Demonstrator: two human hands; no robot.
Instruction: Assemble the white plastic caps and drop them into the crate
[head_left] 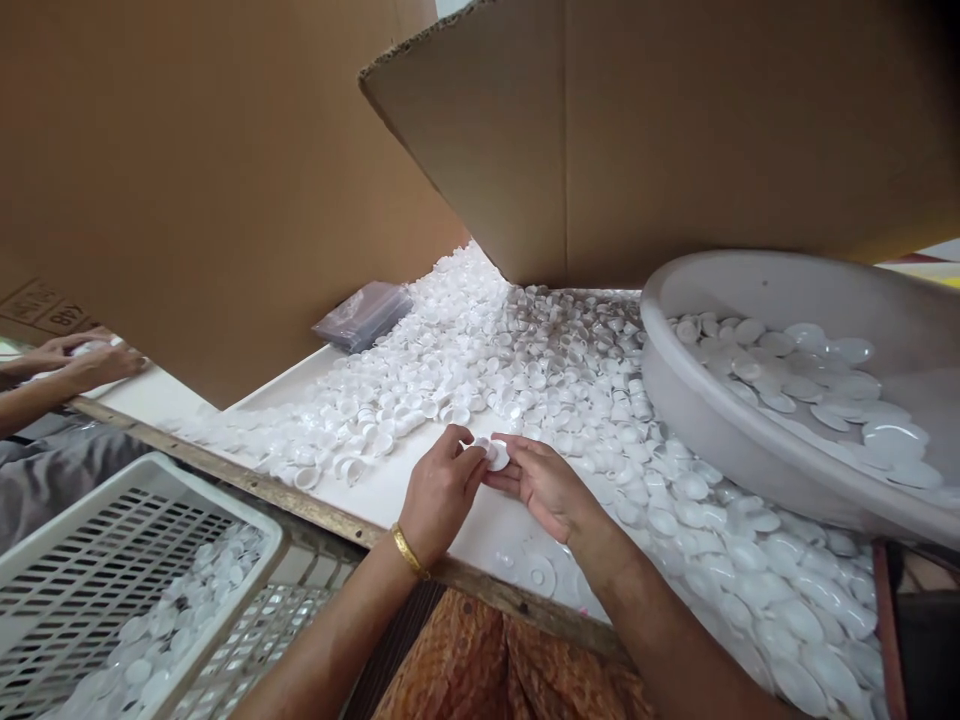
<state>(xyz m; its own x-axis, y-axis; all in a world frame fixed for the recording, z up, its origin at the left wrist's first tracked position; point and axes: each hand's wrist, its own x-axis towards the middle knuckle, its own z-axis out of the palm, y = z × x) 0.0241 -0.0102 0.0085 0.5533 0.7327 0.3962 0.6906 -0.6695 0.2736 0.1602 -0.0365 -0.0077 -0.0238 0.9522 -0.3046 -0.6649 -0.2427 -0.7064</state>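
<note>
My left hand [444,492], with a gold bangle on its wrist, is closed in a pinch at the near edge of the table. It grips a small white plastic piece whose shape is partly hidden by the fingers. My right hand [551,488] pinches a round white plastic disc [497,456] from the other side. The two pieces meet between my fingertips, and I cannot tell whether they are joined. Just beyond my hands lies a wide heap of small white plastic caps [450,370]. Flat white discs [750,580] are spread to the right.
A large grey basin [675,400] holding white discs stands at right. Cardboard [225,200] rises behind, with another cardboard flap [675,140]. A plastic packet [364,315] lies by the heap. At lower left is a white slotted basket [262,530]; another person's hands [94,362] work beyond it.
</note>
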